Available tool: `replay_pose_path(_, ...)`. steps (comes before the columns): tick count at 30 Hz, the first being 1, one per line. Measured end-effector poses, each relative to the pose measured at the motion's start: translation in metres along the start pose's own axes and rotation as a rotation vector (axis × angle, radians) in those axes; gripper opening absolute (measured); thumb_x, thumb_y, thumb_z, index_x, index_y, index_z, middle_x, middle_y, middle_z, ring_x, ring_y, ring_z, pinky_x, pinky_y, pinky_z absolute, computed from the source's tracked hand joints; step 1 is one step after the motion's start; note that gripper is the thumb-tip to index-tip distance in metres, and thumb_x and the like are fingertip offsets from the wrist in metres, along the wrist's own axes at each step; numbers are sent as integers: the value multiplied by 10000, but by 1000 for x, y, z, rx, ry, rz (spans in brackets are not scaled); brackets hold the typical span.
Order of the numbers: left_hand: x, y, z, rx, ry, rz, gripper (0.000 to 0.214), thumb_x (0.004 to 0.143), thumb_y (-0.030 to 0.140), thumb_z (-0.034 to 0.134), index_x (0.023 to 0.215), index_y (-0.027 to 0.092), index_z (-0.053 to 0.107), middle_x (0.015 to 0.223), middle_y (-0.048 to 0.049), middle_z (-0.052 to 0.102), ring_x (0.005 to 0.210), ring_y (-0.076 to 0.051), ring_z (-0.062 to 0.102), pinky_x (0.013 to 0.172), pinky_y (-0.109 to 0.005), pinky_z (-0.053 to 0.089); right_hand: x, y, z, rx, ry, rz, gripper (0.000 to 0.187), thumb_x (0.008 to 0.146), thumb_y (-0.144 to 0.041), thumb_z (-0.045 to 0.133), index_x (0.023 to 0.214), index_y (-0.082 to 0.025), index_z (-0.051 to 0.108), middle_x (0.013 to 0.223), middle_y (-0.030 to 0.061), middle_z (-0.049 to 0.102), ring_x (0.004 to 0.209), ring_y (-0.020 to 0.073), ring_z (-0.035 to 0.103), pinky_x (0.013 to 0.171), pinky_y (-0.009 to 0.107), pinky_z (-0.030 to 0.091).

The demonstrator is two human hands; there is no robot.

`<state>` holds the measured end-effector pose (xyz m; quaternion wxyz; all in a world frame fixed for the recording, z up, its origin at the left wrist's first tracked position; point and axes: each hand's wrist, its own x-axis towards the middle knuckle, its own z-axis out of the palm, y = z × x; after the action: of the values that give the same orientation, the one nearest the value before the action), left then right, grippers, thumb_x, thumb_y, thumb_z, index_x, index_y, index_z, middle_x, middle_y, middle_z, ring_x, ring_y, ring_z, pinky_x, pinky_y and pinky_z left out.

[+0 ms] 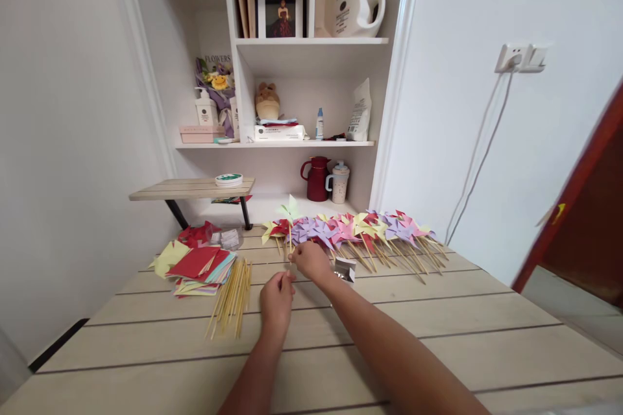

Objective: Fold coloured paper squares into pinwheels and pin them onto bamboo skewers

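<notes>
Shelf unit (311,42): smooth white boards are standing behind everything, holding household things at the back.
Counter (438,331): broad, pale wood-grain planks with dark seams are carrying all our work; loose round sticks could be rolling here if a forearm brushed them.
Finished row (363,225): many paper pinwheels are lying crowded along the back, pointed blades overlapping, in lavender, pink, red and yellow; we are risking creased blades if another is pushed in among them.
Raised stand (170,189): a wooden board on black legs is sitting at the back left.
Paper stack (199,262): thin, flat, coloured sheets are fanning out unevenly, red uppermost; a knock from a sleeve or draught could be sliding them apart, we are judging.
Stick bundle (232,292): slim, straw-coloured rods are lying loosely beside the paper.
Right hand (310,260): we are pinching a stick between thumb and fingers; too light a grip could be letting it twist.
Left hand (277,297): we are curling the fingers just below; whether they are gripping the stick's lower end, we cannot tell.
Pale green pinwheel (290,210): it is standing upright above our right hand, before the row's left end; its light paper could be bending if squeezed.
Small open box (345,270): it is sitting beside our right wrist, in danger of tipping if bumped.
</notes>
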<state>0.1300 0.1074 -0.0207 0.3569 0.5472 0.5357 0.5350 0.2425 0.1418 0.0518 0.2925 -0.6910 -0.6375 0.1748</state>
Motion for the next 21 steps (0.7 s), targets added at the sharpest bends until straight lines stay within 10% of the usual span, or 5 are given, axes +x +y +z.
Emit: replay_pose_path(21,0,-4,1,138,-122,79,311,854,383,461,678,224,662,525,0,578,469,-161,489,530,-265,294,4,28,15,-51,52,90,416,950,-455,474,826,-155,735,875,153,753,874,242,701,719,290,447)
